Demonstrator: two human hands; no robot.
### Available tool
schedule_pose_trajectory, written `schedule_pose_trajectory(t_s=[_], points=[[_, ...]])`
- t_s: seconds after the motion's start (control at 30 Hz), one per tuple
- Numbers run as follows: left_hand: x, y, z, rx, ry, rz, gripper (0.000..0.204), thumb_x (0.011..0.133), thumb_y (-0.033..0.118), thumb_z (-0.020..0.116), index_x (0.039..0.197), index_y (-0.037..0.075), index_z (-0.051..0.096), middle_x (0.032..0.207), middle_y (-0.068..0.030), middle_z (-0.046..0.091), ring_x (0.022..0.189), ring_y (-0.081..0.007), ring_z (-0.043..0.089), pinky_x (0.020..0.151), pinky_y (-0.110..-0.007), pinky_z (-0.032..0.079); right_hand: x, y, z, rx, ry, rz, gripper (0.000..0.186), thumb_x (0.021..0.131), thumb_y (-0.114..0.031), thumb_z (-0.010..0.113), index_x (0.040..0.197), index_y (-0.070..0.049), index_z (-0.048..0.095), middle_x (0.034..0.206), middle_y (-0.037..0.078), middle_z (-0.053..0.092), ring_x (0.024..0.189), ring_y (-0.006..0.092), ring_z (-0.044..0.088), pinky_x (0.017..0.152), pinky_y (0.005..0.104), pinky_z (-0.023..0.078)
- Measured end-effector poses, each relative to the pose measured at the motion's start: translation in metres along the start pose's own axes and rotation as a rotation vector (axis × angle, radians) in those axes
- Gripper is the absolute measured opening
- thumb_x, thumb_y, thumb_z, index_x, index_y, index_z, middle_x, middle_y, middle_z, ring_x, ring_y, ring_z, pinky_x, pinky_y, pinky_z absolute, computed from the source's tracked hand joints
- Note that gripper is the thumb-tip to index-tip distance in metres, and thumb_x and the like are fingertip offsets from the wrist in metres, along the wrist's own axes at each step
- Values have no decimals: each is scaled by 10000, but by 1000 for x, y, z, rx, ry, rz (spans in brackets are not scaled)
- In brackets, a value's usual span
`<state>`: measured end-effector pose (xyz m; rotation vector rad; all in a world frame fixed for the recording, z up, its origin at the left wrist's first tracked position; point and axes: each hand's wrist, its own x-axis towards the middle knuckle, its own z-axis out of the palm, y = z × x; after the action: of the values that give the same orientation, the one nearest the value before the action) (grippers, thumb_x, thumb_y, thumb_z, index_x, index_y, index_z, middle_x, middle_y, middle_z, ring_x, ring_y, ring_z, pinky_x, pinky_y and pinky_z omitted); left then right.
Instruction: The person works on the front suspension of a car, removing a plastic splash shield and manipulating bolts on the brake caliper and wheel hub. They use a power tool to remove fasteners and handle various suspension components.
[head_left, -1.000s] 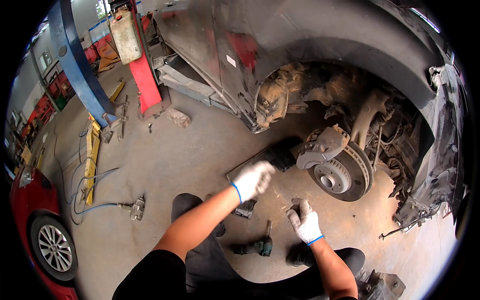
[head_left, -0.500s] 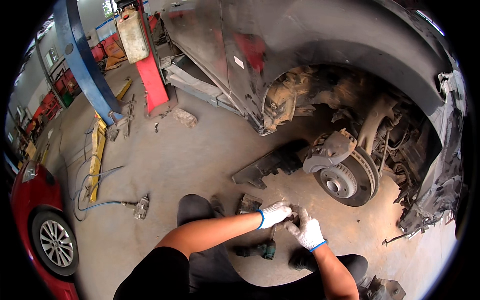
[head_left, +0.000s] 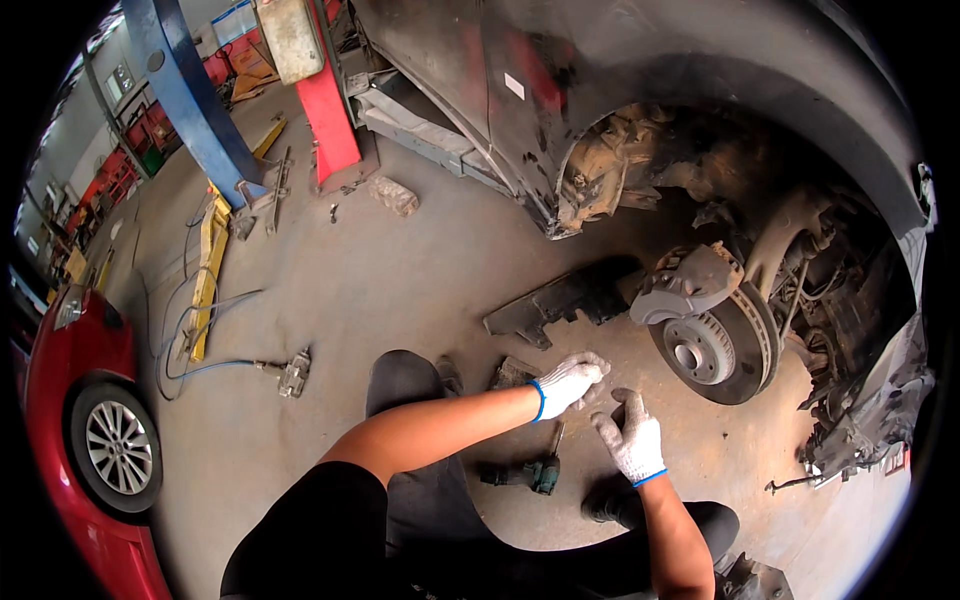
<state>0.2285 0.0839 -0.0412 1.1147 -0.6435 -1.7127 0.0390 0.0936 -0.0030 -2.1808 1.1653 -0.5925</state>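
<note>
Gloved left hand curls its fingers just beside the right hand, which is spread wide with thumb and fingers apart; from where we stand, we cannot tell whether the left grips anything. On the workshop floor below them lies a green-and-black power tool, with a dark part near the left wrist. Beyond, an exposed brake disc sits at the wheel arch of a dark car, near a black panel.
</note>
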Motion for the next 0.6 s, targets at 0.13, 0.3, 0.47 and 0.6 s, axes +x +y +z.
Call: schedule_pose_trajectory(t_s=[0.13,0.3,0.47,0.6], points=[[5,-1,-4,-233,-77,-54,199,937,59,471,1106,33,573,838,-94,619,685,-183,597,530,-293,476,-1,1,-1,15,37,-89,433,833,-228,747,1150,-20,537,624,94,578,537,244,590,542,365,491],[3,26,-7,-598,-197,-82,276,930,127,537,1176,8,575,1101,-196,643,961,-349,650,829,-467,559,4,4,-1,22,138,-96,422,862,-242,700,1187,-29,534,694,118,614,634,327,630,596,410,507],[0,32,-6,-616,-287,2,384,933,174,503,1258,-29,526,1306,-260,548,1186,-421,554,1031,-552,453,2,0,-13,53,246,-80,399,854,-193,707,1166,-4,545,697,106,613,623,289,623,600,378,506],[1,27,8,-614,-307,-18,396,934,165,484,1279,-26,517,1306,-246,559,1198,-412,545,1038,-541,441,1,1,-19,25,263,-114,368,835,-176,709,1141,-21,578,691,104,604,612,291,611,597,382,509]])
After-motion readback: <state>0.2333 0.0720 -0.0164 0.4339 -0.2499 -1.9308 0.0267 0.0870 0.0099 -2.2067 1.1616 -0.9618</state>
